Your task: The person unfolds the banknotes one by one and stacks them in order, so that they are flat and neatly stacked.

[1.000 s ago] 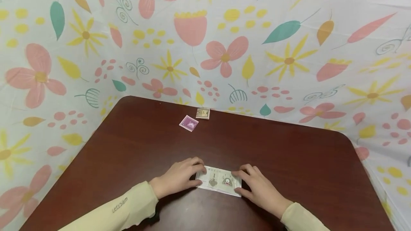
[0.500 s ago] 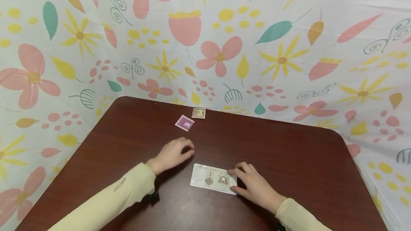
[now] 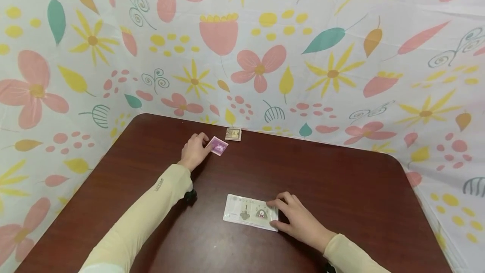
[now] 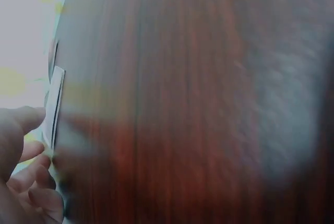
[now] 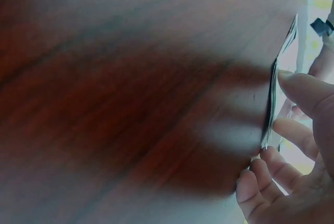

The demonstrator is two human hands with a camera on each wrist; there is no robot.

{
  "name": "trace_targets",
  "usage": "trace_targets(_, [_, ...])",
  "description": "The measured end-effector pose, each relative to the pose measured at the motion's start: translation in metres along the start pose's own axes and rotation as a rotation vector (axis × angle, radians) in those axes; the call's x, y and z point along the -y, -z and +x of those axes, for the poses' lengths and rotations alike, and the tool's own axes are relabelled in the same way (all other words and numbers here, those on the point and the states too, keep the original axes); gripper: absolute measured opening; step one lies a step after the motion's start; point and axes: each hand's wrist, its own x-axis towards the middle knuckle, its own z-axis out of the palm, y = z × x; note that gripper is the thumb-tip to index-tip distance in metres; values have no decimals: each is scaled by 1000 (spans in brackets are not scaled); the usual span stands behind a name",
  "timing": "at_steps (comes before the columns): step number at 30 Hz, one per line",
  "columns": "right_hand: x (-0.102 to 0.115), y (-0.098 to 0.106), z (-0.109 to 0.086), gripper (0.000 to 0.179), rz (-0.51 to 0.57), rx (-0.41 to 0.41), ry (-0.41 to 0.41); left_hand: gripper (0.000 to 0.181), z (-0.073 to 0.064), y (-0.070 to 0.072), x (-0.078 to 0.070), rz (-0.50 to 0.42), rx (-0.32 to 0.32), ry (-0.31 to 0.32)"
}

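Note:
In the head view, my left hand (image 3: 194, 151) reaches to the far left, its thumb and fingertips pinching the left corner of a small purple banknote-like stack (image 3: 219, 145). The left wrist view shows that stack (image 4: 54, 104) edge-on, with a thumb and curled fingers (image 4: 36, 174) at it. Nearer me, my right hand (image 3: 299, 218) holds the right end of a stack of pale play banknotes (image 3: 246, 212) marked with a 1 and a cartoon figure. The right wrist view has the stack (image 5: 273, 93) as a thin layered edge, thumb on one side and fingers at its end.
A small yellowish stack of notes (image 3: 233, 134) lies at the table's back edge, just right of the purple one. The dark brown table (image 3: 322, 172) has rounded back corners. A flower-printed cloth (image 3: 265, 33) hangs behind it and along its sides.
My left hand has let go of the pale banknotes' left end and moved up and away to the purple stack. My right hand keeps its hold on the pale notes.

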Motion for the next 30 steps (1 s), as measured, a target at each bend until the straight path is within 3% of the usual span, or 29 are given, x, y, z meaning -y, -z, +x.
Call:
trace_targets(7, [0, 1, 1, 43, -8, -8, 15, 30, 4, 0, -8, 21, -2, 47])
trace_targets(14, [-1, 1, 2, 44, -14, -8, 13, 15, 6, 3, -9, 21, -7, 22])
trace_targets(23, [-3, 3, 4, 45, -12, 1, 1, 19, -1, 9, -3, -126, 42, 56])
trace_targets(30, [0, -2, 0, 46, 14, 27, -37, 16, -24, 12, 5, -250, 9, 33])
